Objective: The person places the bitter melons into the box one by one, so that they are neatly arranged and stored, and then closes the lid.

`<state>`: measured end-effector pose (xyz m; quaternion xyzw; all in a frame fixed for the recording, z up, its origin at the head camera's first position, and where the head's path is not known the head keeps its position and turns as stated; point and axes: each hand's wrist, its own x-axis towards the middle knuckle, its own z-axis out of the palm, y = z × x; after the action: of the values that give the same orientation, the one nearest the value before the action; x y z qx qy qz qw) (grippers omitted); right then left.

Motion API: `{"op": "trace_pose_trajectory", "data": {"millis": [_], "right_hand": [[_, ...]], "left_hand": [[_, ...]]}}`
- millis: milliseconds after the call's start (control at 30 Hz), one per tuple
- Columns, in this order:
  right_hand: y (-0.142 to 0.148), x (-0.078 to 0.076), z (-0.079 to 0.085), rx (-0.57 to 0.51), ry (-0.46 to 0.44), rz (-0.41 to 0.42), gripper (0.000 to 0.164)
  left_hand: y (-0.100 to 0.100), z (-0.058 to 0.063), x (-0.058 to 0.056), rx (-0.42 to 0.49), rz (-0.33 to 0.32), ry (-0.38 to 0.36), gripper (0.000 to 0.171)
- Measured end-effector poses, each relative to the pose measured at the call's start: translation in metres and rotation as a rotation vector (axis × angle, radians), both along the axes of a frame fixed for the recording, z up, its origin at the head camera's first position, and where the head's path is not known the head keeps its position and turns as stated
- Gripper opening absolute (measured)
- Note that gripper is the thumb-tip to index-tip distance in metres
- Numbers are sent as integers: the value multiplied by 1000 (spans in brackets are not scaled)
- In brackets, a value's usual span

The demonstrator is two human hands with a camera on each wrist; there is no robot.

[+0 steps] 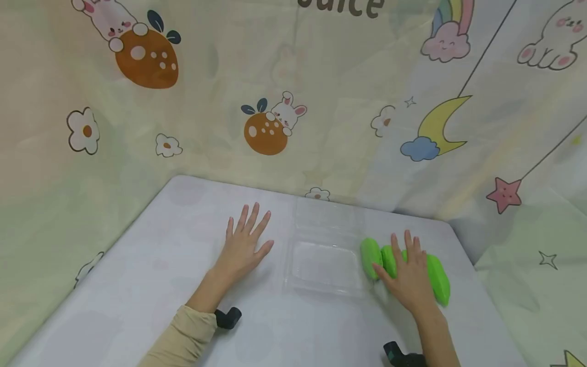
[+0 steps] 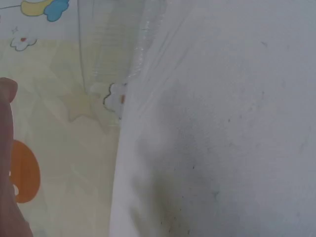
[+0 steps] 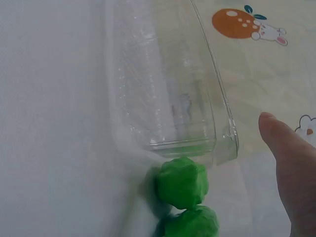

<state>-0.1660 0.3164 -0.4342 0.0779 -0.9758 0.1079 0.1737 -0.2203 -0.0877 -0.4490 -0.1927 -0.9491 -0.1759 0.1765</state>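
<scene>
My left hand point(image 1: 240, 255) is held over the white table to the left of a clear plastic box point(image 1: 327, 267), its fingers straight and spread, holding nothing. My right hand point(image 1: 410, 278) hovers over several bright green, elongated, vegetable-like pieces point(image 1: 370, 257), fingers extended. Whether it touches them cannot be made out. The pieces lie side by side to the right of the box, and the hand partly hides the middle ones. In the right wrist view, the lumpy end of a green piece point(image 3: 182, 182) sits close by the box's end, with my thumb point(image 3: 289, 163) apart from it.
The white table point(image 1: 151, 275) carries the box near its back edge. Behind it hangs a patterned curtain point(image 1: 206, 102) with rabbits, fruit and flowers. A black wrist camera mount point(image 1: 228, 318) sits at the left wrist, another point(image 1: 401, 355) at the right.
</scene>
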Motion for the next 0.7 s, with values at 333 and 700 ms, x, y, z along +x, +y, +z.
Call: {"op": "trace_pose_trajectory", "data": {"millis": [333,700], "right_hand": [[34,0,11,-81,-20,11,91],[69,-2,8,-246,-148,44,92]], "left_hand": [[-3,-6,-14,359,-260,-54,73],[11,-17,-25,601,-343,-213,88]]}}
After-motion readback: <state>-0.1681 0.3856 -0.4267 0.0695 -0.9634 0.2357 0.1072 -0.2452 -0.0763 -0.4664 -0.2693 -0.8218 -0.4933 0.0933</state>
